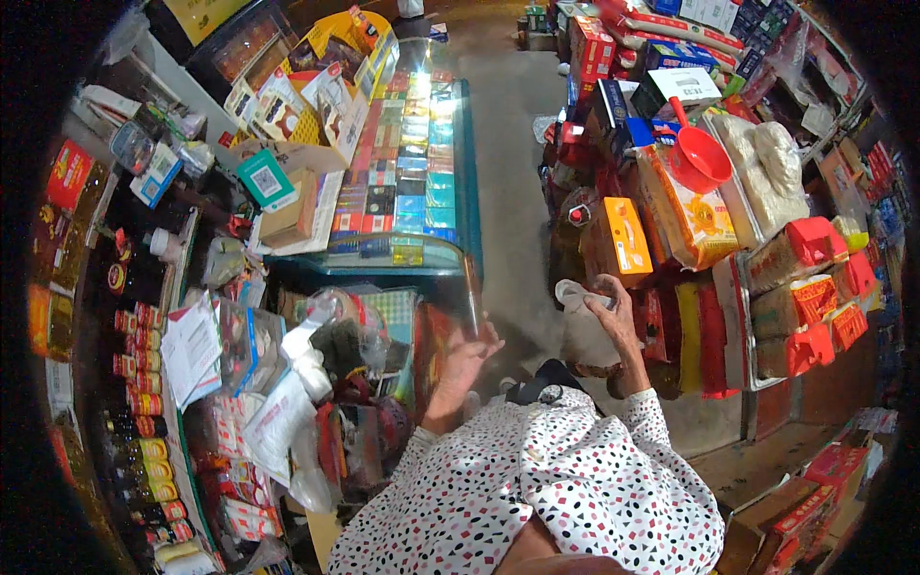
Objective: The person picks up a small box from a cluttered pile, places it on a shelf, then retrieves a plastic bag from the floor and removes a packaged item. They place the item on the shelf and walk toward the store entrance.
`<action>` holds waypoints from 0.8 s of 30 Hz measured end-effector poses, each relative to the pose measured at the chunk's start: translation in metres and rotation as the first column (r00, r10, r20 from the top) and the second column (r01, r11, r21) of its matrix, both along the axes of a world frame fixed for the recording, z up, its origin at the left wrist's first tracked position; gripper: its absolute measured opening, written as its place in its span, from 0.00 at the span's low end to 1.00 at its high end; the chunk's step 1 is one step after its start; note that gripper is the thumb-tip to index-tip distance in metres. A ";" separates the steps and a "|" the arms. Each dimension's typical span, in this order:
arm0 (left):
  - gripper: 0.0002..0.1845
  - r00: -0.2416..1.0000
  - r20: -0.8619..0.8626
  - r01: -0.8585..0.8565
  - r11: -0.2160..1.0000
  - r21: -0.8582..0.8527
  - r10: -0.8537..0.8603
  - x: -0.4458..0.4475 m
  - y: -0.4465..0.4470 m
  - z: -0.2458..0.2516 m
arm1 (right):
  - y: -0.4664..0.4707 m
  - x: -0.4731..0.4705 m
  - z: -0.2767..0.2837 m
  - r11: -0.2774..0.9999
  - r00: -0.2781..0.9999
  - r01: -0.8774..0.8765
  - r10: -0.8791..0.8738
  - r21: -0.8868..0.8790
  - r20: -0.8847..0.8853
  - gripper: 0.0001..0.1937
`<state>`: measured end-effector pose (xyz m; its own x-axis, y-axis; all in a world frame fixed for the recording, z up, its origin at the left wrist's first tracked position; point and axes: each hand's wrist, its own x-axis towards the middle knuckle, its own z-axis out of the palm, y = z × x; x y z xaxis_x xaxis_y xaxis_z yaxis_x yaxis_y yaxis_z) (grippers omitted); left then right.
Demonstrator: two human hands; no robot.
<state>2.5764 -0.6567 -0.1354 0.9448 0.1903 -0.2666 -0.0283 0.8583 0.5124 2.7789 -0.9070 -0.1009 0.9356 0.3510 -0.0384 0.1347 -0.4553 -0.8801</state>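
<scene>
My right hand (pixel 614 313) holds a pale, translucent plastic bag (pixel 586 334) by its top, where a loop stands out. The bag hangs over the aisle floor, and what is inside cannot be made out. On the other side, my left hand (pixel 467 359) is at the lower end of a curved brown strip (pixel 468 295), near the front corner of a glass display counter (pixel 471 180). Whether its fingers grip the strip is unclear. Several rows of small coloured packs (pixel 395 172) lie under the counter's glass.
Left of me are a cluttered shelf with jars (pixel 147 388), papers (pixel 190 352) and a white plastic bag (pixel 305 359). A green printed-code sign (pixel 266 180) stands on the counter. To the right, a red ladle (pixel 701 158), an orange box (pixel 625 241) and stacked goods border the concrete aisle (pixel 503 144).
</scene>
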 end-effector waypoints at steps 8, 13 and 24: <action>0.30 0.999 -0.043 0.031 0.999 0.014 -0.030 0.078 0.032 0.000 | 0.034 0.065 -0.015 0.993 0.994 0.104 -0.101 0.056 -0.045 0.17; 0.29 0.999 -0.035 0.017 0.999 -0.043 -0.019 0.160 0.056 -0.012 | 0.045 0.145 -0.038 0.994 0.995 0.072 -0.066 0.076 -0.079 0.16; 0.28 0.996 -0.061 -0.077 0.971 -0.228 0.065 0.342 0.111 -0.057 | 0.116 0.318 -0.041 0.997 0.995 -0.006 0.014 0.075 -0.100 0.10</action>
